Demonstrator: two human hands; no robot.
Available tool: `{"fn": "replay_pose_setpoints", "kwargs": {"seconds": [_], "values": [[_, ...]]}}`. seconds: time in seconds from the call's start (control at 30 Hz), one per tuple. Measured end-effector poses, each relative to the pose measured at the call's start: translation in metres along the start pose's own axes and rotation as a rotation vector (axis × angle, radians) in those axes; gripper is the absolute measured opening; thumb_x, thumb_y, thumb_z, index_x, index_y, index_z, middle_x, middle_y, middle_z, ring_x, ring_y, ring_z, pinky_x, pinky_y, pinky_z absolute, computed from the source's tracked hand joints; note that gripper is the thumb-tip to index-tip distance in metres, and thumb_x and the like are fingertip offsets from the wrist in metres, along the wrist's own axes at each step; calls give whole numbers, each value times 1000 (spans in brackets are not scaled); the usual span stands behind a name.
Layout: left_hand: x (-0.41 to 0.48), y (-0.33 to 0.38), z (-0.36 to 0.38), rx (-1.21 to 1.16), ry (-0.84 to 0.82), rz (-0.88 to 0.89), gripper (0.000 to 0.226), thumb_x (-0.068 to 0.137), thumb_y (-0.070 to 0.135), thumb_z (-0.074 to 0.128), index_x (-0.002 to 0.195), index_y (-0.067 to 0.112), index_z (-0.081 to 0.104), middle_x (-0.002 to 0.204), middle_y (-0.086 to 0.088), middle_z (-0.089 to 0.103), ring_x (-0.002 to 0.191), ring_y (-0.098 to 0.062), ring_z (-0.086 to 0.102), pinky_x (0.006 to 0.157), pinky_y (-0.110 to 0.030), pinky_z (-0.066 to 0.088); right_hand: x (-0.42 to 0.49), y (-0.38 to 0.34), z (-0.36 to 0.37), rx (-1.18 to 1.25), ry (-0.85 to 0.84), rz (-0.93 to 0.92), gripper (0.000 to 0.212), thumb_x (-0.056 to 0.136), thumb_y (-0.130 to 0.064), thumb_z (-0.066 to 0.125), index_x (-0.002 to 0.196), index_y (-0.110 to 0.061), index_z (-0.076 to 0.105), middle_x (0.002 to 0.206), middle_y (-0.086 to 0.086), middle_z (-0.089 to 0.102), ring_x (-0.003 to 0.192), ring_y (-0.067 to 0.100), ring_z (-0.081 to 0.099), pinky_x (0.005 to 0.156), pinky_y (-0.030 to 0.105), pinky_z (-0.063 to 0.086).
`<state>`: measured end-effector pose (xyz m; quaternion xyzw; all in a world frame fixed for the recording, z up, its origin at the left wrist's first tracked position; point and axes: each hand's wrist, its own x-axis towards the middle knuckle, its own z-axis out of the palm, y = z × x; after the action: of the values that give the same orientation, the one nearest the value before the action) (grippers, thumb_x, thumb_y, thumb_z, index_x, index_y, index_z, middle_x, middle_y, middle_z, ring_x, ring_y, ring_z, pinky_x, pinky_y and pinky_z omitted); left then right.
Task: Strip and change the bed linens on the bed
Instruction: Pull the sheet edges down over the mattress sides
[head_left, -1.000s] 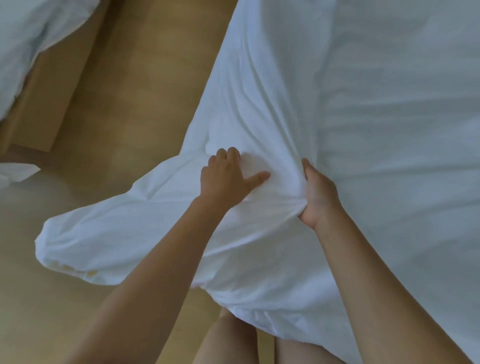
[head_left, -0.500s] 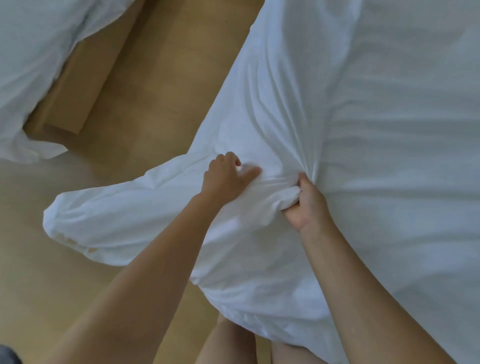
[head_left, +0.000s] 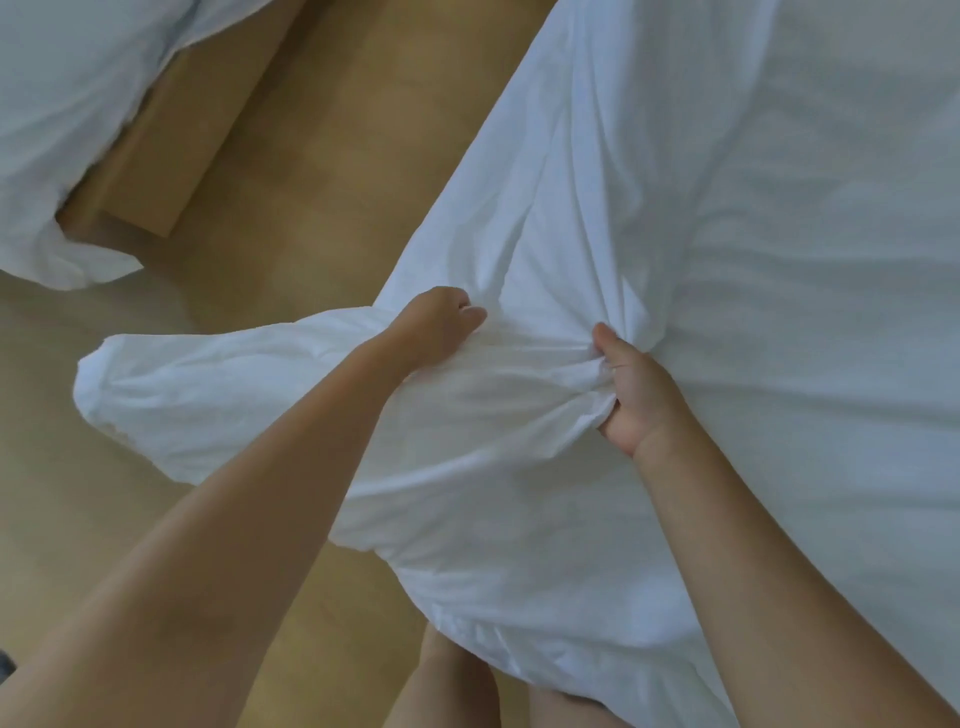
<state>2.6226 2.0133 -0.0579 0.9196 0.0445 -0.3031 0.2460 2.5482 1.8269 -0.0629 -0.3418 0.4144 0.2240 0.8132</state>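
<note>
A white sheet (head_left: 753, 260) covers the bed on the right and hangs off its left edge over the floor. One loose corner (head_left: 171, 395) of it sticks out to the left above the floor. My left hand (head_left: 436, 325) grips a bunch of the sheet near the bed's edge, fingers curled into the cloth. My right hand (head_left: 631, 395) grips a gathered fold of the same sheet a little to the right, with creases fanning out from the grip.
Tan wooden floor (head_left: 311, 182) fills the gap left of the bed. A second bed with white linen (head_left: 67, 104) and a brown base (head_left: 156, 171) stands at the upper left. My bare legs (head_left: 457, 686) show below the sheet's edge.
My left hand went from lying spread on the sheet to clenching it. My right hand gathered more cloth into its grip. The view shifted, so the second bed shows more.
</note>
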Motion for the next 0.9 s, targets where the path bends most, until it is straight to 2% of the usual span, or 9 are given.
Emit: {"fn": "replay_pose_setpoints", "kwargs": {"seconds": [0.07, 0.2, 0.3, 0.4, 0.5, 0.6, 0.77, 0.83, 0.9], "values": [[-19, 8, -7, -341, -50, 36, 37, 96, 31, 49, 64, 17, 38, 56, 7, 38, 44, -6, 33, 40, -17, 25, 0, 6, 4, 122, -24, -8, 32, 100, -28, 40, 112, -6, 60, 90, 10, 70, 79, 21, 68, 70, 36, 54], [-44, 16, -2, -812, -308, 27, 24, 95, 37, 50, 91, 14, 58, 81, -4, 57, 74, -20, 51, 65, -28, 38, -2, 2, 4, 380, -60, -48, 40, 101, -34, 31, 107, -8, 61, 87, 10, 72, 78, 23, 69, 68, 37, 51], [-36, 22, 18, -416, -175, -68, 25, 91, 45, 53, 79, 23, 50, 68, 10, 53, 58, -12, 45, 47, -18, 35, -3, 1, 7, 373, 24, -32, 44, 100, -37, 32, 117, -6, 58, 106, 16, 68, 96, 30, 66, 86, 44, 49], [-20, 26, 34, -134, -83, -61, 35, 85, 50, 59, 100, 20, 47, 88, 6, 54, 74, -12, 52, 61, -25, 38, -4, -1, 10, 273, 202, -11, 41, 98, -33, 43, 125, -6, 55, 122, 17, 62, 108, 34, 60, 89, 47, 49], [-10, 32, 46, 81, -137, -6, 65, 76, 63, 63, 116, 15, 46, 108, -1, 51, 101, -22, 52, 79, -32, 38, -3, -3, 4, 71, 455, -78, 27, 91, -29, 55, 102, -5, 60, 105, 12, 65, 89, 30, 65, 75, 39, 54], [-7, 35, 58, 317, -169, 42, 81, 67, 73, 63, 125, 22, 41, 123, -5, 43, 118, -28, 42, 90, -44, 33, 3, 3, -7, -119, 696, -179, 32, 87, -33, 58, 104, -7, 60, 101, 11, 65, 90, 29, 64, 79, 38, 55], [-9, 14, 70, 454, -205, -53, 100, 67, 69, 66, 142, 28, 13, 129, -11, 40, 119, -36, 47, 96, -51, 36, 14, 16, -13, -281, 784, -293, 39, 87, -33, 59, 109, -1, 63, 106, 14, 67, 100, 29, 63, 87, 39, 52], [-9, 5, 70, 505, -205, -51, 96, 74, 58, 67, 144, 20, 13, 123, -13, 46, 113, -35, 52, 87, -43, 42, 16, 27, -16, -373, 757, -350, 39, 88, -32, 60, 108, 1, 64, 103, 15, 68, 100, 29, 64, 83, 36, 51], [-8, -4, 70, 573, -89, 32, 64, 86, 36, 60, 133, 7, 27, 115, -14, 54, 105, -35, 57, 74, -36, 39, 19, 37, -19, -421, 721, -357, 36, 89, -31, 61, 104, 1, 65, 95, 13, 68, 95, 30, 65, 78, 34, 51]]}}
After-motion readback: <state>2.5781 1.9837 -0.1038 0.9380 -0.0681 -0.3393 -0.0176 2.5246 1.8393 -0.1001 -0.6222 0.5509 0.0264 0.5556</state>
